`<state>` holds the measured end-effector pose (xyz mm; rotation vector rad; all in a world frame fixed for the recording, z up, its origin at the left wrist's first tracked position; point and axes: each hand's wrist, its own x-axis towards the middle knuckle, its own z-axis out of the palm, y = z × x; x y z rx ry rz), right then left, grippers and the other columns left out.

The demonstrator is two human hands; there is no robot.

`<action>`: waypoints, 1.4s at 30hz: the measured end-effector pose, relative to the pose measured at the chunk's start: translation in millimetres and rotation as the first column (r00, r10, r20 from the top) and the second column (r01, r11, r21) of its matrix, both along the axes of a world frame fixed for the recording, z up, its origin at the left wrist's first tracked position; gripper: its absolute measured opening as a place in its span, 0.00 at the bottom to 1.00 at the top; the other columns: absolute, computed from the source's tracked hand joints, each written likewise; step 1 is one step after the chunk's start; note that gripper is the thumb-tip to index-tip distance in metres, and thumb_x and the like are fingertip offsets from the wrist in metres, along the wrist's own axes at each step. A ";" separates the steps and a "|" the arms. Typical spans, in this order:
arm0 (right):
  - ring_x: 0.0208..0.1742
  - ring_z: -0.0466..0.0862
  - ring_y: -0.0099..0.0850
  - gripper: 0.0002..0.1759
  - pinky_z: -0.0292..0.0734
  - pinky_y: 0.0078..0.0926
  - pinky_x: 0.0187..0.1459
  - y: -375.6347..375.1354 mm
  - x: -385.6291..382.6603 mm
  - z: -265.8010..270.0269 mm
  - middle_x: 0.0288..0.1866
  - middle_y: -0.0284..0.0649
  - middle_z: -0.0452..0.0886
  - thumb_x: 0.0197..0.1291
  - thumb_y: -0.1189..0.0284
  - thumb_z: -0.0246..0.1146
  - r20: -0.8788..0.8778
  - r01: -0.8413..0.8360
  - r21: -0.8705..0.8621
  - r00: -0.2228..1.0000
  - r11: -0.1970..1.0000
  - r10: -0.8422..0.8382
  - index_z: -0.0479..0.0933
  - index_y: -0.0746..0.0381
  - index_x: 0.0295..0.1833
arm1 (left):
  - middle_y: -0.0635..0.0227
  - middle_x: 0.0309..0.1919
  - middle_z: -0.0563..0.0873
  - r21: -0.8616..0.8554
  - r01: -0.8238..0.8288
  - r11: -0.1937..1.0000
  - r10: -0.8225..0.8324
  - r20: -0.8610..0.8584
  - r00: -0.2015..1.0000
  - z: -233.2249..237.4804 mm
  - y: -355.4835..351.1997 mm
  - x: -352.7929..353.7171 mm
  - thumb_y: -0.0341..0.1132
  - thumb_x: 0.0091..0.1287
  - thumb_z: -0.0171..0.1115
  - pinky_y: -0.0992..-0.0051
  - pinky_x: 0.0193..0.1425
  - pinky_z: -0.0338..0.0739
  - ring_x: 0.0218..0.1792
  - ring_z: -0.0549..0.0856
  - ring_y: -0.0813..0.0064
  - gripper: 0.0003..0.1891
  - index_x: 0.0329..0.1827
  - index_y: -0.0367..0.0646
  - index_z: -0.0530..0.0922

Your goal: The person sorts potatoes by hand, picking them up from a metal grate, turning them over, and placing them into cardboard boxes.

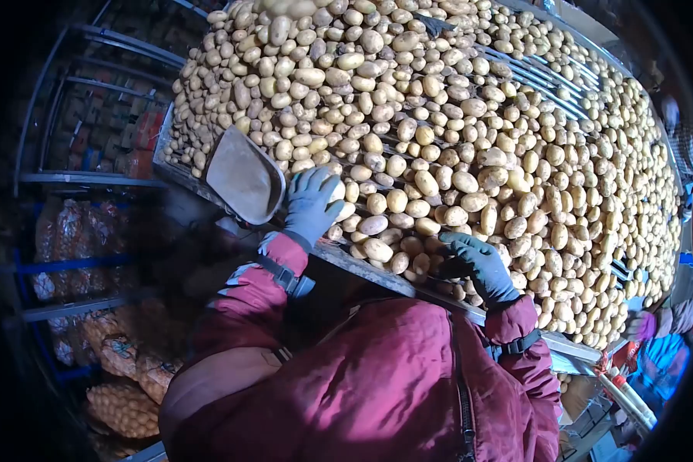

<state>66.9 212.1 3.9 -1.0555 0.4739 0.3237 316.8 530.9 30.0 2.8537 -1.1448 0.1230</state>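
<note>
My left hand [313, 205], in a grey-blue work glove, rests at the near edge of a broad heap of potatoes [463, 182]. Its fingers and thumb are apart, with a potato [337, 189] beside them. Close by on the left, a shallow metal scoop [246, 177] lies tilted on the corner of the heap. Further right, my right hand [481, 266], gloved alike, reaches in among potatoes by the front edge. Its upper fingers stretch leftward, apart from the rest; the lower ones lie in shadow, partly hidden.
A metal edge [369, 271] borders the sorting table in front of me. Bars [547, 81] show through the potatoes at the back right. Net sacks of potatoes [123, 408] stand low on the left, near metal racks [92, 179]. Blue plastic [662, 362] lies at far right.
</note>
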 end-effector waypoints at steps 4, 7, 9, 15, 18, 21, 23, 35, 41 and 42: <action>0.44 0.92 0.37 0.22 0.89 0.34 0.46 2.5 7.0 -6.7 0.55 0.46 0.88 0.78 0.62 0.60 0.042 -0.049 -0.011 0.998 0.999 0.050 0.79 0.62 0.69 | 0.63 0.71 0.74 0.113 0.048 0.992 -0.035 -0.116 0.993 6.0 9.0 12.4 0.51 0.58 0.74 0.50 0.75 0.63 0.72 0.71 0.55 0.36 0.71 0.53 0.77; 0.43 0.92 0.36 0.22 0.89 0.34 0.46 7.4 20.9 -0.7 0.55 0.46 0.88 0.78 0.63 0.60 0.042 -0.094 0.048 0.995 0.994 0.092 0.79 0.63 0.69 | 0.62 0.70 0.74 0.124 0.042 0.991 -0.020 -0.178 0.984 4.5 4.4 28.6 0.50 0.54 0.77 0.52 0.75 0.63 0.72 0.70 0.55 0.36 0.68 0.54 0.78; 0.43 0.92 0.35 0.22 0.89 0.33 0.46 15.5 33.8 1.8 0.54 0.45 0.88 0.78 0.63 0.59 -0.007 -0.087 0.078 0.996 0.993 0.088 0.79 0.64 0.69 | 0.61 0.67 0.75 0.218 0.065 0.974 -0.001 -0.282 0.959 2.4 -1.7 39.4 0.49 0.51 0.78 0.52 0.76 0.62 0.70 0.71 0.54 0.34 0.64 0.53 0.80; 0.60 0.84 0.32 0.24 0.83 0.30 0.56 29.1 43.6 -13.8 0.64 0.44 0.84 0.78 0.61 0.61 0.096 -0.125 0.102 0.989 0.987 0.116 0.77 0.65 0.69 | 0.59 0.52 0.85 -0.026 -0.006 1.000 0.001 -0.162 0.987 -8.4 -19.0 6.9 0.41 0.53 0.80 0.59 0.61 0.78 0.57 0.83 0.56 0.27 0.55 0.46 0.81; 0.53 0.88 0.37 0.34 0.87 0.36 0.53 40.8 56.9 14.3 0.67 0.47 0.80 0.76 0.50 0.60 -0.017 -0.033 0.358 0.999 0.933 0.042 0.68 0.59 0.78 | 0.57 0.52 0.86 -0.409 -0.096 0.907 -0.175 -0.575 0.799 50.6 -66.1 -36.4 0.42 0.58 0.80 0.66 0.58 0.82 0.54 0.87 0.60 0.27 0.59 0.43 0.81; 0.55 0.86 0.41 0.32 0.87 0.41 0.54 41.3 74.7 49.7 0.66 0.47 0.80 0.78 0.52 0.58 0.058 -0.056 0.586 0.998 0.808 0.027 0.68 0.58 0.77 | 0.55 0.52 0.85 -0.431 0.163 0.887 -0.370 -0.456 0.809 47.5 -82.9 -35.4 0.45 0.58 0.81 0.61 0.63 0.80 0.55 0.85 0.55 0.28 0.57 0.41 0.83; 0.49 0.88 0.36 0.24 0.87 0.33 0.48 35.3 68.3 16.5 0.54 0.44 0.84 0.79 0.57 0.56 0.092 -0.067 0.359 0.995 0.931 0.037 0.75 0.62 0.69 | 0.53 0.55 0.84 -0.319 -0.061 0.946 -0.080 -0.411 0.908 21.9 -47.8 25.6 0.49 0.60 0.79 0.58 0.64 0.78 0.57 0.83 0.52 0.29 0.60 0.42 0.81; 0.46 0.87 0.27 0.23 0.85 0.26 0.50 15.1 53.4 -2.1 0.50 0.38 0.86 0.59 0.85 0.68 0.274 -0.167 -0.122 0.942 0.978 0.195 0.81 0.69 0.62 | 0.48 0.69 0.75 -0.265 -0.134 0.955 0.025 -0.379 0.925 -23.7 -71.2 114.6 0.43 0.65 0.74 0.56 0.74 0.74 0.68 0.77 0.46 0.31 0.70 0.44 0.77; 0.36 0.86 0.30 0.15 0.83 0.28 0.39 12.6 47.7 2.5 0.37 0.41 0.85 0.75 0.72 0.60 0.389 -0.091 -0.272 0.900 0.958 0.196 0.80 0.70 0.59 | 0.52 0.65 0.80 -0.006 -0.278 0.961 0.278 0.011 0.961 44.0 -99.0 212.6 0.42 0.60 0.75 0.51 0.70 0.75 0.62 0.80 0.45 0.30 0.66 0.46 0.79; 0.38 0.86 0.31 0.17 0.84 0.27 0.43 13.8 41.9 -28.5 0.40 0.39 0.86 0.77 0.66 0.61 0.299 -0.040 -0.252 0.947 0.967 0.117 0.80 0.68 0.60 | 0.52 0.60 0.83 -0.105 -0.316 0.943 0.310 -0.073 0.948 34.3 -105.4 210.7 0.43 0.60 0.75 0.52 0.66 0.78 0.58 0.83 0.48 0.28 0.62 0.44 0.80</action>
